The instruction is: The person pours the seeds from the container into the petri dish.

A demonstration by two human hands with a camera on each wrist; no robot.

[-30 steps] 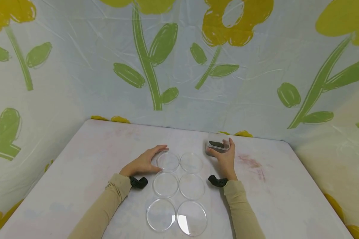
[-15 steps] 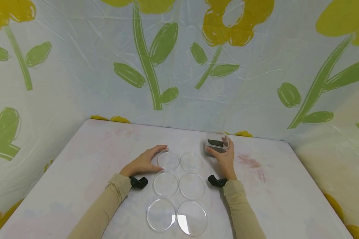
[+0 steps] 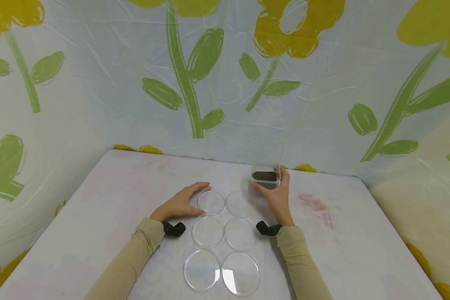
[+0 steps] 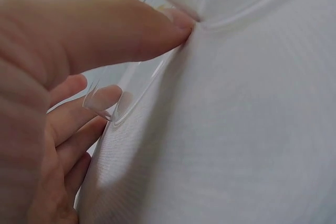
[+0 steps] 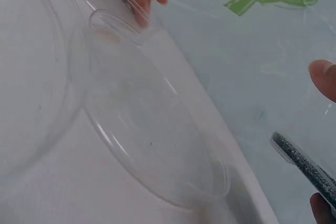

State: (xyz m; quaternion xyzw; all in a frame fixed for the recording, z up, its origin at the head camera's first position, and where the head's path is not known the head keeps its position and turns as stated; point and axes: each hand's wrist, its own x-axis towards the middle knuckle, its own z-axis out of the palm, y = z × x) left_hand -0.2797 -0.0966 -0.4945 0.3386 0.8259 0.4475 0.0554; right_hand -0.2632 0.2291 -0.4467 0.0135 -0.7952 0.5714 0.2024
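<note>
Several clear petri dishes stand in two columns on the table. My left hand (image 3: 180,203) holds the far-left petri dish (image 3: 211,202), thumb at its near rim and fingers round its far side. In the left wrist view, the thumb (image 4: 131,30) reaches the dish wall, with the fingertips against the rim (image 4: 118,114) opposite. My right hand (image 3: 277,193) grips a clear plastic tub (image 3: 267,183) of dark, fine-grained material, just beyond the far-right petri dish (image 3: 241,204). At the right wrist view's edge, the tub's dark contents (image 5: 307,167) show between thumb and finger.
Nearer me are two middle petri dishes (image 3: 208,231) and two front ones, the front-right dish (image 3: 241,274) catching a bright reflection. A white, stained cloth covers the table (image 3: 345,250). Flower-printed sheeting (image 3: 315,121) hangs behind the table's back edge.
My right hand has carried the tub slightly left and away from me, turning it so more of the dark contents shows. The left hand and the dishes have hardly moved.
</note>
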